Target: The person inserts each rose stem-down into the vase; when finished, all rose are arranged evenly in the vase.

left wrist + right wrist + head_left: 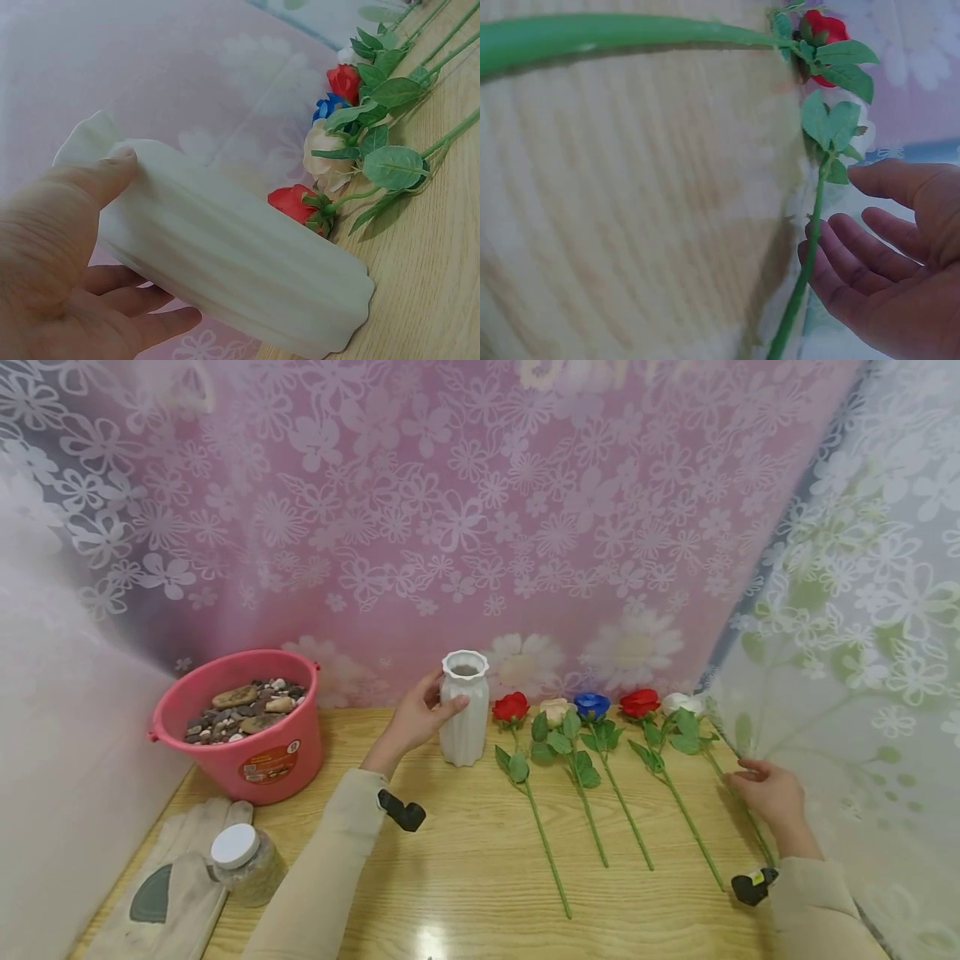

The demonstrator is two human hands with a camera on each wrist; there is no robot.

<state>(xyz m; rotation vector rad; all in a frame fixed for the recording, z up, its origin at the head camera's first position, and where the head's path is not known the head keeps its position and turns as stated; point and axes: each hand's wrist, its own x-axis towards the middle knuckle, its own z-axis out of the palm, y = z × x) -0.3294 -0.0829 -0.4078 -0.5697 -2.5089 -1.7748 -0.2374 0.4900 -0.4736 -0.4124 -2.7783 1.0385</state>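
Observation:
A white fluted vase (464, 727) stands upright on the wooden table near the back curtain. My left hand (417, 720) holds it around its upper part, thumb on the near side; the left wrist view shows the other fingers partly behind the vase (225, 247). At the far right, my right hand (774, 797) is at the stem of a white rose (682, 702). In the right wrist view the thumb and fingers of that hand (892, 262) are apart, with fingertips at the green stem (804, 274); whether they touch it I cannot tell.
Right of the vase lie a red rose (511, 707), a cream rose (555, 711), a blue rose (592, 704) and another red rose (640, 702). On the left are a pink bucket (247, 756) of stones, a lidded jar (251, 872) and work gloves (176, 877).

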